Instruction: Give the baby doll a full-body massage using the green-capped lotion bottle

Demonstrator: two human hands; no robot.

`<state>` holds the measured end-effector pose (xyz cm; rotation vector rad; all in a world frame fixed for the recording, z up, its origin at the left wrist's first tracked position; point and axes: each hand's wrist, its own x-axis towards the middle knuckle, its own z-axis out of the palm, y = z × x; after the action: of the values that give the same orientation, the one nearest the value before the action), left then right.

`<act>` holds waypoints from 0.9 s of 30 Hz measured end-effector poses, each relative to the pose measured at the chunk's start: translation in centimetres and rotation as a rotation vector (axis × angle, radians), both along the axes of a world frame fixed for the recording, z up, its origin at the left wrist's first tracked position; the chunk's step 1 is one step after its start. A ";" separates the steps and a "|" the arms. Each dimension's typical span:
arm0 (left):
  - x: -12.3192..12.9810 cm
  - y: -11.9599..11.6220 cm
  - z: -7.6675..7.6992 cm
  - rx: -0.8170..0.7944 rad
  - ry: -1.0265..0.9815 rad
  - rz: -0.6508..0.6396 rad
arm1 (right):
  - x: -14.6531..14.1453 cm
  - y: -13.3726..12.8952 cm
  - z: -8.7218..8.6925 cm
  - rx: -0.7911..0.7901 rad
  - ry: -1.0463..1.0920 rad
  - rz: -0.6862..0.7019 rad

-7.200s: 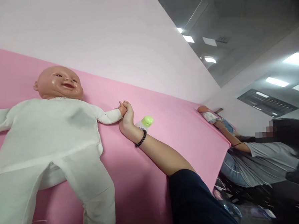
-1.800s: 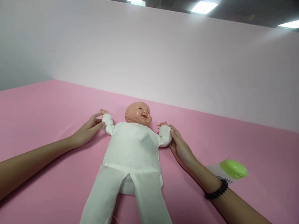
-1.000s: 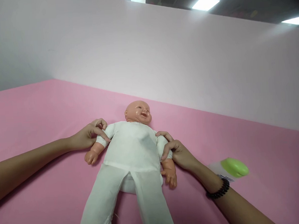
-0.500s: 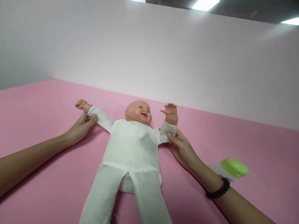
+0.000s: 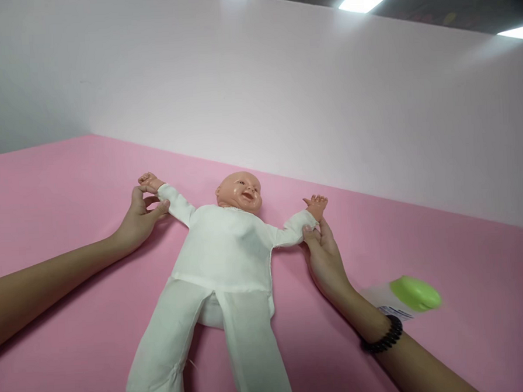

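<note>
Left hand [image 5: 139, 220]: grip narrow, thumb and fingers on cuffed wrist of doll [image 5: 224, 245]. Right hand [image 5: 326, 257]: grip closed on doll's other cuff, thumb on top. Doll face-up on pink counter [image 5: 69, 200], arms spread, white cloth body, legs toward camera. Black coil band [image 5: 385, 337] on right wrist; green-capped bottle [image 5: 415, 294] just beside it, partly hidden. Pale wall [image 5: 256, 85] behind.
</note>
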<state>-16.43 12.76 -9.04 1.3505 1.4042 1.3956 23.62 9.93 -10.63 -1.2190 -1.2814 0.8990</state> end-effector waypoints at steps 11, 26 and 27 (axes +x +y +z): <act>0.7 -0.5 0.8 -0.022 0.387 -0.226 | -1.0 -0.5 1.3 -0.070 -0.110 0.023; -0.1 -0.3 1.1 -0.092 0.044 -0.051 | -1.4 -0.3 1.7 -0.065 0.295 -0.083; -0.2 -0.2 1.0 -0.071 0.064 -0.062 | -1.4 -0.4 1.8 -0.044 0.298 -0.051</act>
<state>-16.58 12.56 -7.99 1.3921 1.4274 1.2606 22.26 9.51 -8.78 -1.0987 -0.9938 1.0329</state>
